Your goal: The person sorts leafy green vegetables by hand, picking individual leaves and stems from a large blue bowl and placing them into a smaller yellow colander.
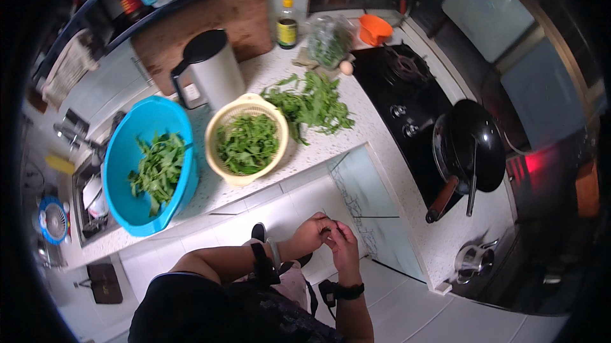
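My left hand point(312, 234) and my right hand point(344, 246) meet in front of my body, above the floor and short of the counter. Their fingertips are pinched together around a small dark-green piece point(327, 230), perhaps a stem, mostly hidden by the fingers. Ahead on the counter, a cream plastic colander point(233, 176) holds picked leafy greens point(248, 144). To its right lies a loose pile of leafy greens point(320, 104). On the left, a large blue plastic basin point(125, 161) contains more leafy stalks point(160, 166).
A white electric kettle point(217, 73) stands behind the colander, before a wooden cutting board point(253, 18). Near the back are a sauce bottle point(287, 27), bagged greens point(329, 42), an egg point(346, 68) and an orange container point(373, 30). A lidded wok point(479, 147) sits on the gas stove point(382, 90).
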Available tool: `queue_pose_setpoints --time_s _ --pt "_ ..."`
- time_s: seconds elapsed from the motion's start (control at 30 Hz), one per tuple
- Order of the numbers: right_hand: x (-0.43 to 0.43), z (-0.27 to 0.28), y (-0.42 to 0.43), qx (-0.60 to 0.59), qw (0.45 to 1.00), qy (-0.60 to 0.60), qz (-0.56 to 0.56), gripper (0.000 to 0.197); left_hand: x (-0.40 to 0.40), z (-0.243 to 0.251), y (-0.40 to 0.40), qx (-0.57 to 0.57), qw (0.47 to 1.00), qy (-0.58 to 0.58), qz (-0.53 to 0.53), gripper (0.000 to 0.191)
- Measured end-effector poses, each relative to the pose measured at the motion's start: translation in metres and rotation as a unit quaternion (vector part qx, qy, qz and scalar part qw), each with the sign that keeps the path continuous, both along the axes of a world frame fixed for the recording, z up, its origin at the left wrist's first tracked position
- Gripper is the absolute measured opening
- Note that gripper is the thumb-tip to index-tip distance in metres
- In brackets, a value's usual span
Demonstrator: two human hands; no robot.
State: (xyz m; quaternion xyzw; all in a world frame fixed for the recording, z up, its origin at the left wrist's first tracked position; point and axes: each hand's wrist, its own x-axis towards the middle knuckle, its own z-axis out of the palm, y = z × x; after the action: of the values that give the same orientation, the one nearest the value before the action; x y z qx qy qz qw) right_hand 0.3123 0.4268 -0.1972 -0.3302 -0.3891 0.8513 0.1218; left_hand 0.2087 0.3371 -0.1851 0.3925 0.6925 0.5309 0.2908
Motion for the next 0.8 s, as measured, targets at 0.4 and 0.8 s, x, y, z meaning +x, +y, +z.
queue_pose_setpoints --time_s 0.4,0.8 --pt "-0.133 0.083 -0.007 0.197 0.973 -0.035 0.114 0.018 -0.097 0.107 -0.135 -0.024 0.998 0.037 0.053 0.022" --pt "-0.343 0.128 0.09 0.604 0.729 -0.038 0.321 0.056 -0.118 0.098 -0.199 -0.106 0.964 -0.134 0.204 0.019"
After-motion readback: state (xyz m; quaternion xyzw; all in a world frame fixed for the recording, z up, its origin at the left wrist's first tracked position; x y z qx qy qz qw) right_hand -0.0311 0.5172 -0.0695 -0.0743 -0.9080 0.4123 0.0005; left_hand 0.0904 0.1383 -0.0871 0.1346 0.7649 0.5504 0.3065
